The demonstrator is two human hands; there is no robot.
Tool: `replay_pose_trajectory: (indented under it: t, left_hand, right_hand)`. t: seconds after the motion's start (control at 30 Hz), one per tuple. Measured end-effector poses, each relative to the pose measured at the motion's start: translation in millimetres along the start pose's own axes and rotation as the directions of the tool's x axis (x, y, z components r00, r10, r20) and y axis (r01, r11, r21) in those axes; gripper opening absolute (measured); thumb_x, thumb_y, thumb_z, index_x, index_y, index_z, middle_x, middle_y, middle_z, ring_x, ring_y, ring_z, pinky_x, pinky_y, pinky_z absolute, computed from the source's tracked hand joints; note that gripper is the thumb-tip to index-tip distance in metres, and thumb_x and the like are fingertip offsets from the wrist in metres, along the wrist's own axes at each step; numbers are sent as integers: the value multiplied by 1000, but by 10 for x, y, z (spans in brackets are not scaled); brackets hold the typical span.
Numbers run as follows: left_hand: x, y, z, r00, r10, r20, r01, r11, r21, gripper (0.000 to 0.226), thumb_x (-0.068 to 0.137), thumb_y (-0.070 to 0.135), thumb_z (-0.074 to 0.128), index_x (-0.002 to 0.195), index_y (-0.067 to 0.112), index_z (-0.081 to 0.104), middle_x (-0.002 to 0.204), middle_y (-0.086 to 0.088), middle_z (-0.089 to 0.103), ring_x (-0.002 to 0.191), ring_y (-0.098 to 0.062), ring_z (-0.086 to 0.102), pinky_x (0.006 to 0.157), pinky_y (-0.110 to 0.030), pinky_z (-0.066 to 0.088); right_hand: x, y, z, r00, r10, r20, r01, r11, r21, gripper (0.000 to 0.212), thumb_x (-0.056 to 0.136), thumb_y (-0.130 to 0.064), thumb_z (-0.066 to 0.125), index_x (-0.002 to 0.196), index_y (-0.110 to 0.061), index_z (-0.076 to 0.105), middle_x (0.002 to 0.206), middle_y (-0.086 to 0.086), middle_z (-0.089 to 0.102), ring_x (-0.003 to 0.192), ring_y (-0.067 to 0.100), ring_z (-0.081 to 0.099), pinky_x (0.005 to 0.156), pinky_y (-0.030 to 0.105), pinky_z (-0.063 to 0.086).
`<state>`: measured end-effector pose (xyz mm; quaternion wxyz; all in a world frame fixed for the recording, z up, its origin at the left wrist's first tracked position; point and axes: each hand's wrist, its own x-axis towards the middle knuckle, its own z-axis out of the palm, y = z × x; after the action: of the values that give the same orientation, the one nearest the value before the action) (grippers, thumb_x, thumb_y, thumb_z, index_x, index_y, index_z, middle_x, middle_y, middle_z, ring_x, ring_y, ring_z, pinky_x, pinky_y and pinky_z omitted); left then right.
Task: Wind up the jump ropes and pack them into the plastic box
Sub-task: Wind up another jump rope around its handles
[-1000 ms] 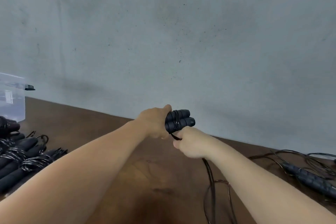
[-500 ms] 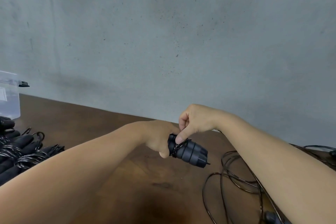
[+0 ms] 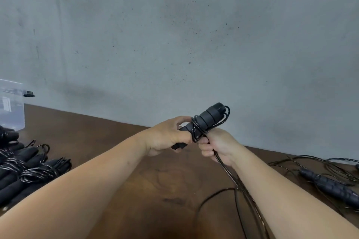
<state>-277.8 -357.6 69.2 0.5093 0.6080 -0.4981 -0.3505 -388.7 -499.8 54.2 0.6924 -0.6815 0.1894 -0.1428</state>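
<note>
I can see only a corner of the plastic box [image 3: 11,106] cut off at the left edge, its contents unreadable, and below it the wound ropes [image 3: 23,169] run out of frame. At centre, above the table [image 3: 108,137], my left hand [image 3: 167,137] curls round the lower end of the jump rope handles [image 3: 204,120], whose long axis tilts toward the upper right. My right hand [image 3: 215,145], just beside them, has its fingers closed round the cord [image 3: 227,170] trailing toward the lower right.

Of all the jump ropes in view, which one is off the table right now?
The jump rope between the hands: left hand grips its handles, right hand holds its cord. The wound ropes and loose rope lie on the table.
</note>
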Motion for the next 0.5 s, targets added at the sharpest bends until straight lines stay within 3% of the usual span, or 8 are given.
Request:
replay_pose_trajectory:
  t: [0.1, 0.2, 0.3, 0.37, 0.43, 0.5]
  left_hand:
    - [53, -39, -78, 989, 53, -141, -44, 997, 67, 48, 66, 14, 64, 112, 28, 67, 80, -3, 60, 61, -13, 47, 52, -23, 38]
    - [84, -63, -310, 933, 105, -344, -1, 957, 289, 33, 75, 15, 65, 107, 22, 66, 74, 2, 60, 61, -14, 51, 54, -21, 42]
    - [61, -156, -379, 945, 118, -304, 126, 728, 674, 34, 70, 26, 66, 101, 28, 55, 77, 8, 58, 68, -17, 52, 60, -27, 42]
    - [42, -204, -294, 950, 117, -291, 191, 519, 833, 34, 71, 30, 64, 99, 36, 45, 78, 10, 55, 72, -17, 53, 57, -27, 38]
    - [37, -238, -219, 957, 136, -256, 197, 345, 918, 32, 73, 32, 61, 99, 35, 44, 81, 8, 55, 76, -20, 56, 57, -27, 37]
    - [41, -245, -166, 969, 113, -221, 189, 240, 952, 34, 74, 32, 60, 105, 33, 47, 85, 8, 57, 79, -21, 59, 60, -29, 40]
  right_hand:
    - [-106, 86, 38, 998, 60, -2, -60, 998, -4, 28, 105, -27, 40, 88, -10, 53, 58, -4, 32, 45, 7, 20, 38, 19, 18]
    - [-213, 171, 64, 988, 145, 48, -136, 978, -160, 31, 104, -28, 43, 114, -5, 62, 61, -4, 32, 48, 8, 18, 40, 20, 15]
    - [-284, 92, 110, 982, 170, 85, -116, 892, -437, 29, 103, -23, 41, 116, -9, 63, 64, -5, 36, 47, 9, 24, 43, 22, 20]
    - [-284, -22, 134, 986, 148, 75, -48, 685, -727, 30, 103, -25, 41, 114, -13, 66, 70, -6, 44, 50, 8, 36, 48, 21, 31]
    - [-275, -144, 123, 993, 53, 108, 87, 308, -948, 29, 102, -29, 44, 109, -19, 70, 79, -7, 54, 65, 11, 51, 59, 25, 42]
    - [-247, -250, 98, 982, -31, 188, 187, -13, -982, 29, 100, -36, 47, 100, -21, 72, 87, -3, 63, 80, 19, 59, 69, 31, 47]
